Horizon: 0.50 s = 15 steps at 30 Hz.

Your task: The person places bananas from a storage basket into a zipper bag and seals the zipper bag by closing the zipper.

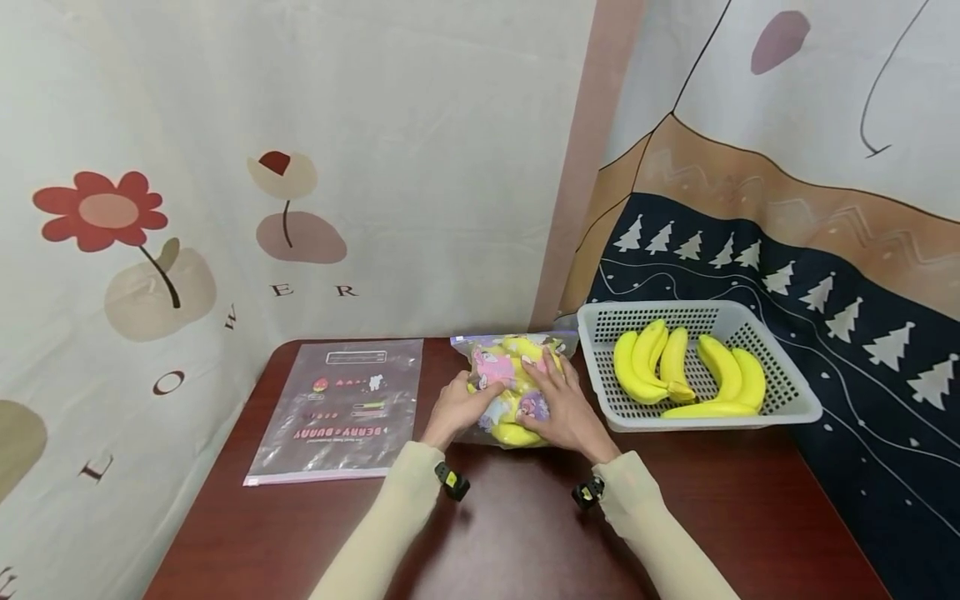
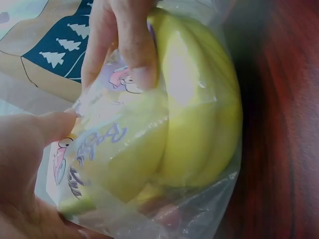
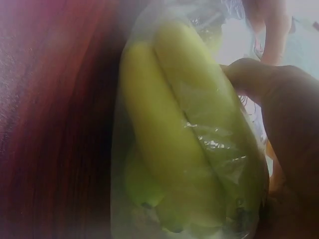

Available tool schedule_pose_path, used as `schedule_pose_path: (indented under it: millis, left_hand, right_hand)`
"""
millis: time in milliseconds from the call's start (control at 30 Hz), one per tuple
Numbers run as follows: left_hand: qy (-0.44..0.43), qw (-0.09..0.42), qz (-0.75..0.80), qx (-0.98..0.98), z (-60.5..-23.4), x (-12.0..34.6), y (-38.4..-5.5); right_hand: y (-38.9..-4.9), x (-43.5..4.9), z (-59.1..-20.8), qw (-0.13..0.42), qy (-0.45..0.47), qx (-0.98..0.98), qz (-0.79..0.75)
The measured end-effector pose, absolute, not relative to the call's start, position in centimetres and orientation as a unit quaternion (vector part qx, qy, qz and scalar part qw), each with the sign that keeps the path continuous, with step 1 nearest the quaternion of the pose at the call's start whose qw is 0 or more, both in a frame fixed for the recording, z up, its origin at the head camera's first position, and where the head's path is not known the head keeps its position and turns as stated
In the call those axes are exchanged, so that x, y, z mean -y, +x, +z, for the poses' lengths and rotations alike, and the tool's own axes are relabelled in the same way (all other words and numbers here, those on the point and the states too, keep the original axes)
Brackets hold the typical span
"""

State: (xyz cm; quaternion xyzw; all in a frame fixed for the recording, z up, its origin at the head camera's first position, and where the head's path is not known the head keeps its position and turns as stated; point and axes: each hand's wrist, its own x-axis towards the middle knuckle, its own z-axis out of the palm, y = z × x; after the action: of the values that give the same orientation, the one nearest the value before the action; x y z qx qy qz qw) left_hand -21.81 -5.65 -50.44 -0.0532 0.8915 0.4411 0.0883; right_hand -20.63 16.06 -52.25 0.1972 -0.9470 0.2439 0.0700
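A clear zip bag (image 1: 491, 364) with cartoon prints lies on the table, filled with yellow bananas (image 3: 164, 119). My left hand (image 1: 459, 408) holds the bag's left side, its thumb laid over the top face. On the right part of the bag my right hand (image 1: 567, 408) presses with spread, fairly straight fingers. The left wrist view shows the left thumb (image 2: 55, 124) on the printed plastic and the right hand's fingers (image 2: 134, 50) touching the film. Through the plastic, banana tips (image 3: 172, 226) show in the right wrist view.
A flat, clear zip bag (image 1: 345, 450) with pink print lies left on the dark red wooden table (image 1: 517, 533). To the right stands a grey perforated basket (image 1: 720, 423) holding several bananas (image 1: 723, 375). Printed curtains (image 1: 420, 167) hang behind the table.
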Motion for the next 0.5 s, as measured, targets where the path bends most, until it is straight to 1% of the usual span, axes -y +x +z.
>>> schedule_pose_path:
  millis: [200, 367, 500]
  left_hand:
    - [-0.065, 0.087, 0.424, -0.899, -50.5, 5.1, -22.7]
    - [-0.079, 0.068, 0.409, -0.906, -50.7, 4.6, -22.9]
    - [-0.085, 0.058, 0.404, -0.909, -50.9, 4.3, -22.4]
  right_hand:
    - [-21.8, -16.3, -52.1, 0.015, 0.165, 0.951, 0.261]
    - [-22.3, -16.3, -52.1, 0.01, 0.167, 0.951, 0.262]
    - [-21.9, -16.5, -52.4, 0.005, 0.163, 0.953, 0.256]
